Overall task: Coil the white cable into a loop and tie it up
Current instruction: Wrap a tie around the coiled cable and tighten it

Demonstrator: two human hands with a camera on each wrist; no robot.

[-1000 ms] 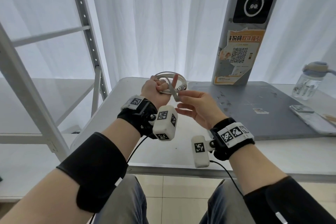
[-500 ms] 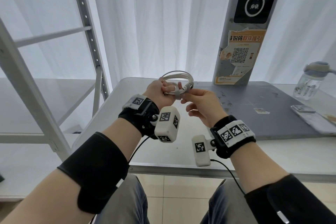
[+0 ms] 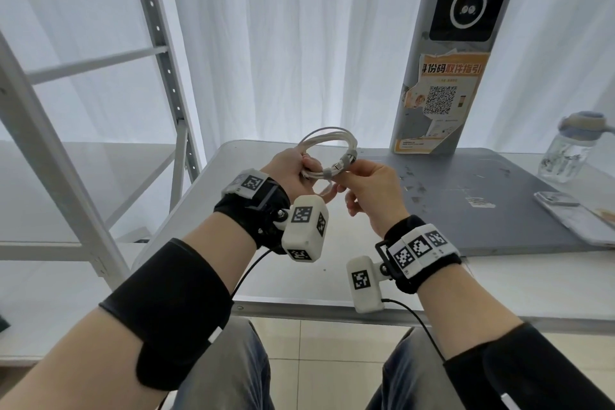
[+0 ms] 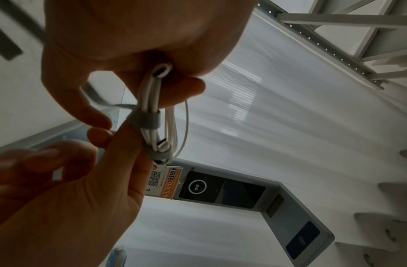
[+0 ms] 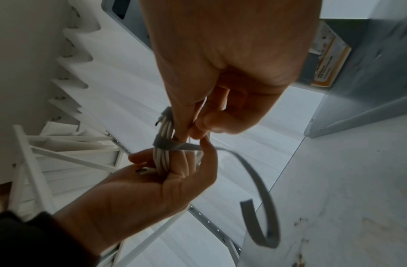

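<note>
The white cable (image 3: 332, 139) is coiled into a small loop held above the table. My left hand (image 3: 304, 167) grips the loop's left side, the bundled strands (image 5: 162, 159) running through its curled fingers. A grey strap (image 3: 346, 164) is wound round the bundle in two places (image 4: 144, 119). My right hand (image 3: 347, 175) pinches the bundle at the strap with thumb and forefinger (image 5: 186, 134). The strap's loose tail (image 5: 265, 213) curls free below the hands. A cable plug (image 4: 162, 144) shows beside the lower wrap.
A white table (image 3: 299, 286) lies under the hands, with a grey mat (image 3: 482, 210) on its right half. At the right are a water bottle (image 3: 565, 156) and a phone (image 3: 572, 215). A grey pillar with a QR poster (image 3: 439, 100) stands behind. A metal shelf frame (image 3: 159, 43) stands to the left.
My right hand moved up from pulling the strap to pinching it against the coil. The strap now sits wound round the bundle, and both hands hold the coil slightly higher.
</note>
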